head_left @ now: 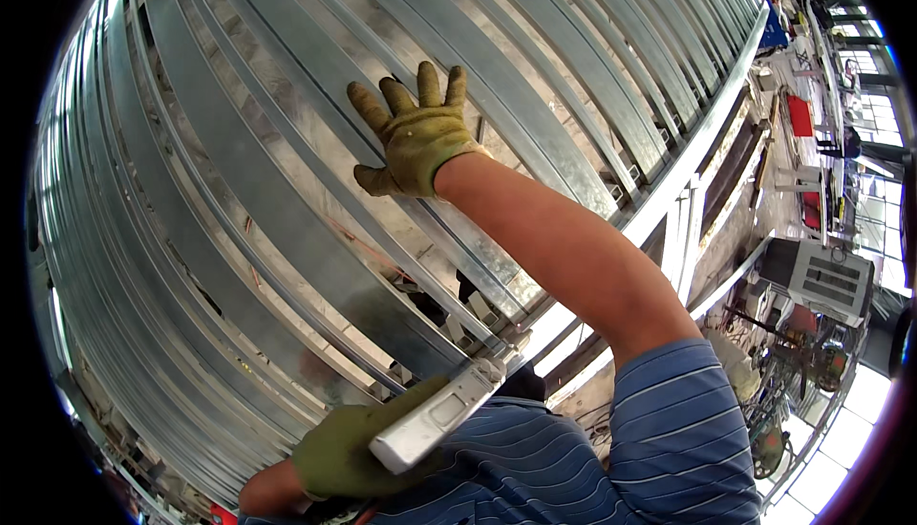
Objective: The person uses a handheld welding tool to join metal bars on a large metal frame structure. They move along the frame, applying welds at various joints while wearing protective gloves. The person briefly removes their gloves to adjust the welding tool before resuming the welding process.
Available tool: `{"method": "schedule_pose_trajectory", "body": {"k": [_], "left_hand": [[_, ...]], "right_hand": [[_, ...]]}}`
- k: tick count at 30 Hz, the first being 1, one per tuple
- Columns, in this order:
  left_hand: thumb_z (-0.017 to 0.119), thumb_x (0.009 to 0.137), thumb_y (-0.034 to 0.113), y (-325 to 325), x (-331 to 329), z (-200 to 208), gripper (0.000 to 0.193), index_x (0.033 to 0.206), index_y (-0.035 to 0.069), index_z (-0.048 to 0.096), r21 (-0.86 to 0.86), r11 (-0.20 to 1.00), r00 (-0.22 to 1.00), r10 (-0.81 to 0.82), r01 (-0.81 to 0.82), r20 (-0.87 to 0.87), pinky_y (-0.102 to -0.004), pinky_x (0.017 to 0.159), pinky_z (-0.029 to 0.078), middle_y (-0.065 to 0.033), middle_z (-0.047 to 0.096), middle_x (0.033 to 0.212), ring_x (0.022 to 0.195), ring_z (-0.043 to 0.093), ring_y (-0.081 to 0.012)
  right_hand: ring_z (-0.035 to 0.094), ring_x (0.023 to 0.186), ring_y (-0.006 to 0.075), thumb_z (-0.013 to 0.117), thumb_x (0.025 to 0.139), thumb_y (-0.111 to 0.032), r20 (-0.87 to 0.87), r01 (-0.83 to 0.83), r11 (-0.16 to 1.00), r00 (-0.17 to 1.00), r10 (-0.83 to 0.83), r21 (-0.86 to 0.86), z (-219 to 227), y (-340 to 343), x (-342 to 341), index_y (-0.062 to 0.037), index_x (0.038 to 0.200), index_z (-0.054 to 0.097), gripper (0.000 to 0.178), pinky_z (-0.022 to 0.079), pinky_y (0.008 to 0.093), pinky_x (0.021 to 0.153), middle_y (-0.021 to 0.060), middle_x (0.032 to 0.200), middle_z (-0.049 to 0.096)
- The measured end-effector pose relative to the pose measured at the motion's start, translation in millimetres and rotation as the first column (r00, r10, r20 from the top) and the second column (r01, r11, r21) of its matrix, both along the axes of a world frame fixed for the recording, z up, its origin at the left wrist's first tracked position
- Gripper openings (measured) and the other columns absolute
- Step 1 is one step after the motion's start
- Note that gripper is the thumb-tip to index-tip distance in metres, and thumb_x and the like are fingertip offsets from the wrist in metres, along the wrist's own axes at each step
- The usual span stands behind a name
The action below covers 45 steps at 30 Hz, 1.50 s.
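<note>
Head camera view: lots of long, shiny metal strips (215, 157) lie side by side, with gaps between them, and fill most of the space from 7 o'clock round to 1 o'clock. Some strips are wide and some are thin. The right hand (415, 143), in a dirty yellow-green glove, is near 11 o'clock, just up from the middle. Its grip is wide, with the fingers and thumb spread apart and the back of the hand facing up. It is over the strips, but I cannot tell if it presses on them. The left hand (334, 453) is at 7 o'clock in a green glove. Its grip is holding a silver tool (444, 415), which is at 6 o'clock, close to the person's blue striped shirt (535, 453). The tool looks like a long box, and its narrow end points toward 1 o'clock, near the ends of some strips. A pale metal rail (659, 202) runs along the strip ends, from 2 o'clock down toward 5 o'clock. Far off at 3 o'clock is a grey machine (831, 281), and a red box (800, 116) is a bit above it.
</note>
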State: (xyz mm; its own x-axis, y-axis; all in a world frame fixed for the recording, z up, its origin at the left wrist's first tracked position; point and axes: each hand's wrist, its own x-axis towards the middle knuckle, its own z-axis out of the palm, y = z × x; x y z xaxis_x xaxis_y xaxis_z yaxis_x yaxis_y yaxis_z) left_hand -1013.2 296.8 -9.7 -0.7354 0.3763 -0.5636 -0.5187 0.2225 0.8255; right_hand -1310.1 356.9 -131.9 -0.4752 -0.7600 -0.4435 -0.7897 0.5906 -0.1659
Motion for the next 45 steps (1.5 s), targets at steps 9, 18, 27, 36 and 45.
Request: {"method": "schedule_pose_trajectory", "body": {"k": [9,18,27,36,45], "left_hand": [[0.086,0.092,0.026,3.7,-23.4,-21.8,0.086,0.168,0.012,0.048,0.123,0.981,0.979,0.129,-0.149,0.16,-0.0389,0.077,0.063,-0.0163,0.081,0.095,0.082,0.082,-0.0287],[0.085,0.094,0.015,9.1,-35.5,-17.6,0.077,0.164,0.005,0.054,0.083,0.992,0.984,0.08,-0.094,0.16,-0.0305,0.08,0.06,-0.0082,0.082,0.102,0.085,0.073,-0.0086],[0.086,0.092,0.019,11.3,-37.8,-20.9,0.083,0.167,0.007,0.051,0.051,0.998,0.992,0.029,-0.035,0.124,-0.0326,0.078,0.062,-0.0099,0.082,0.097,0.081,0.077,-0.014],[0.089,0.089,0.025,17.8,-42.0,-14.7,0.087,0.167,0.012,0.05,-0.07,0.996,0.999,-0.049,0.05,0.01,-0.0386,0.084,0.064,-0.0193,0.082,0.102,0.091,0.083,-0.0319],[0.088,0.088,0.028,18.6,-38.7,-18.9,0.088,0.166,0.012,0.051,-0.091,0.994,0.997,-0.069,0.066,-0.025,-0.0406,0.079,0.065,-0.0185,0.082,0.098,0.087,0.083,-0.0337]], "right_hand": [[0.009,0.169,0.0544,0.056,0.1,-0.071,-0.001,0.003,1.0,1.0,-0.003,0.001,-0.3,0.3,-0.2,-0.0277,0.181,0.013,0.102,0.0,0.0812,0.129,0.0168,0.183,0.027],[0.009,0.169,0.054,0.056,0.1,-0.072,-0.009,0.002,1.0,1.0,-0.002,-0.009,-0.9,0.4,-0.6,-0.0282,0.181,0.012,0.102,0.0,0.0806,0.129,0.0157,0.183,0.027],[0.009,0.169,0.0534,0.057,0.1,-0.072,-0.004,0.003,1.0,1.0,-0.003,-0.003,-0.4,-0.6,-0.6,-0.0288,0.181,0.012,0.102,0.0,0.0809,0.129,0.0146,0.183,0.027],[0.009,0.169,0.0541,0.056,0.101,-0.072,-0.01,-0.001,1.0,1.0,0.001,-0.009,-3.6,1.0,-0.3,-0.0284,0.181,0.012,0.101,-0.001,0.0816,0.129,0.015,0.183,0.026],[0.009,0.169,0.0541,0.056,0.1,-0.072,-0.009,0.001,1.0,1.0,-0.001,-0.014,-4.6,0.2,-1.0,-0.0281,0.181,0.014,0.101,0.0,0.0822,0.128,0.0154,0.183,0.028]]}}
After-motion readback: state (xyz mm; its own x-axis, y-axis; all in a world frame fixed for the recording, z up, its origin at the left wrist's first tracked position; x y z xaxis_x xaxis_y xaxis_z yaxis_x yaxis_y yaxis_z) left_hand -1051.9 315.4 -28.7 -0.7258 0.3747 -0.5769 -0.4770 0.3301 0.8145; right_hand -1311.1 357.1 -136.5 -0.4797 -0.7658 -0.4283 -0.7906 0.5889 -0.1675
